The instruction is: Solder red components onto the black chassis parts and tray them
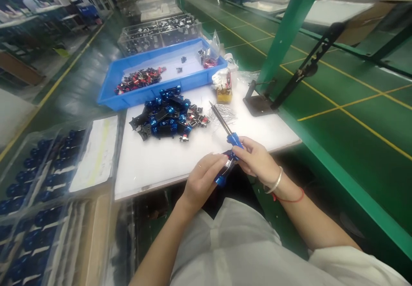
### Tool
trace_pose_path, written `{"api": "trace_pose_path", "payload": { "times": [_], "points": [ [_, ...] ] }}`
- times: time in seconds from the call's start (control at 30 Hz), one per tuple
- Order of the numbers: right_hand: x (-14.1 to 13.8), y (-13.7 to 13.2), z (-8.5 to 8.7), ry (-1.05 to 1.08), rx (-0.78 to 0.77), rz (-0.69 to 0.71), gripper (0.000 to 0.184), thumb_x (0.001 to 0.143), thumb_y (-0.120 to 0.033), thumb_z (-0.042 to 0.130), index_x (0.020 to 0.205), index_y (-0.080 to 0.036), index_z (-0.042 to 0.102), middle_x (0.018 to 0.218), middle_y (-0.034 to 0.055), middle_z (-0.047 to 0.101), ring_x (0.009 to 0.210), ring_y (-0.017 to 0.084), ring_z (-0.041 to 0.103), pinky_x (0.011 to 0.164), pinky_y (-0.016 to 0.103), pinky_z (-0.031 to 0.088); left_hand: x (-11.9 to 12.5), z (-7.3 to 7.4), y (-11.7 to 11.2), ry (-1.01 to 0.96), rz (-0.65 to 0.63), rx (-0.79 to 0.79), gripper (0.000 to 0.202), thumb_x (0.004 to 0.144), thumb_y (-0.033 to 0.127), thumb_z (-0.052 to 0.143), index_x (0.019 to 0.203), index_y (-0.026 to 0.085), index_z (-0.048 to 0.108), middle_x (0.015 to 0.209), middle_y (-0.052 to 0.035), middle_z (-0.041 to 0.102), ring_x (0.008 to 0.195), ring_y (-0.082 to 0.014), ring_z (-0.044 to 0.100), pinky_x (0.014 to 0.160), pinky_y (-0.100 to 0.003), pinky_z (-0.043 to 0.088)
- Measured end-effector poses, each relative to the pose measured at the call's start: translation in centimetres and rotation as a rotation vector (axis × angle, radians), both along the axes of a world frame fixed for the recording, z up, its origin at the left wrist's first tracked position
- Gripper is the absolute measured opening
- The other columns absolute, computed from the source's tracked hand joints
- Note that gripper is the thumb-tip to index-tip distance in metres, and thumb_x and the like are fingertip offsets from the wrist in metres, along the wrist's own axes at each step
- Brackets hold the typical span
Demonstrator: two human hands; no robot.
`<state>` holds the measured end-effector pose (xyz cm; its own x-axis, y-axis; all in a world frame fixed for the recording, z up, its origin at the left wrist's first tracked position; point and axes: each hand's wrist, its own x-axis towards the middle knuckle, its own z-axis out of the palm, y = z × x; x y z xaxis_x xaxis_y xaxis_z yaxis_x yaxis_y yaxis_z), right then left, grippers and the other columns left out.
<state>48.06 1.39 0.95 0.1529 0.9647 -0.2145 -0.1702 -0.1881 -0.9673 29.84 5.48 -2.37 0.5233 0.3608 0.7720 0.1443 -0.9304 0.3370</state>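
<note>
My right hand [257, 159] is closed around the blue handle of a soldering iron [222, 119], whose metal shaft points up and away to the left. In my left hand [206, 176] is a blue-and-black plastic part [221, 178], held at the table's front edge. The fingers of both hands meet at this part and cover some of it. Beyond them a pile of similar blue-and-black parts [165, 114] lies on the white tabletop [154, 161]. Small metal pieces with red and white bits [197, 116] lie beside the pile.
A blue tray [141, 97] at the back holds red-and-black pieces. Thin wires [225, 113], a yellow box [224, 96] and a black metal stand [260, 104] are at the right. A green post [286, 32] rises behind. Clear trays of blue parts [38, 161] stand left.
</note>
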Motion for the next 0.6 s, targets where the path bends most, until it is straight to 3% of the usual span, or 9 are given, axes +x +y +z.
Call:
{"api": "trace_pose_path", "payload": {
  "times": [0.07,0.17,0.27,0.33,0.5,0.6],
  "points": [
    [0.0,-0.1,-0.2,0.018,0.002,-0.011,0.062,0.064,-0.064,0.079,0.101,-0.019,0.057,0.044,-0.0123,0.042,0.029,0.006,0.029,0.029,0.017,0.016,-0.4,-0.1,0.1,0.041,-0.009,0.034,0.047,0.092,0.003,0.051,0.138,0.016,0.051,0.119,-0.0127,0.071,0.119,-0.0205,0.064,0.104,-0.04,0.055],
    [0.0,-0.2,-0.7,0.023,0.012,-0.064,0.061,0.065,-0.059,0.08,0.104,-0.018,0.058,0.046,-0.0084,0.051,0.029,0.006,0.032,0.029,0.017,0.015,-1.1,-0.2,0.1,0.124,0.083,0.019,0.056,0.092,0.007,0.054,0.145,0.019,0.042,0.129,-0.0147,0.065,0.128,-0.0238,0.057,0.106,-0.043,0.052],
    [-0.2,-0.3,-1.1,0.034,0.039,-0.175,0.061,0.063,-0.058,0.082,0.103,-0.018,0.059,0.06,-0.0024,0.062,0.034,0.007,0.043,0.028,0.016,0.017,-1.9,-0.2,-0.7,0.221,0.22,-0.122,0.073,0.087,0.028,0.069,0.149,0.019,0.032,0.138,-0.0199,0.054,0.132,-0.0304,0.053,0.105,-0.048,0.052],
    [-0.7,-0.3,-1.3,0.04,0.062,-0.252,0.062,0.061,-0.058,0.084,0.101,-0.018,0.058,0.067,-0.0006,0.063,0.042,0.012,0.056,0.027,0.015,0.02,-2.2,0.0,-1.4,0.235,0.284,-0.24,0.077,0.083,0.04,0.072,0.146,0.018,0.034,0.134,-0.02,0.056,0.126,-0.0311,0.057,0.099,-0.047,0.055],
    [-2.3,-0.5,-1.6,0.031,0.061,-0.292,0.062,0.059,-0.055,0.086,0.1,-0.018,0.058,0.077,0.0018,0.062,0.065,0.024,0.071,0.027,0.014,0.026,-2.4,0.7,-2.4,0.115,0.442,-0.389,0.034,0.09,0.032,0.066,0.119,0.018,0.054,0.101,-0.0076,0.064,0.088,-0.0175,0.066,0.074,-0.03,0.06],
    [-3.0,-0.6,-1.9,0.016,0.047,-0.256,0.06,0.061,-0.055,0.085,0.1,-0.019,0.058,0.081,0.0036,0.064,0.067,0.025,0.071,0.028,0.014,0.027,-2.5,0.8,-2.5,0.059,0.498,-0.443,0.026,0.088,0.025,0.068,0.111,0.018,0.058,0.093,-0.0037,0.064,0.076,-0.0131,0.063,0.067,-0.025,0.058]
  ]
}}
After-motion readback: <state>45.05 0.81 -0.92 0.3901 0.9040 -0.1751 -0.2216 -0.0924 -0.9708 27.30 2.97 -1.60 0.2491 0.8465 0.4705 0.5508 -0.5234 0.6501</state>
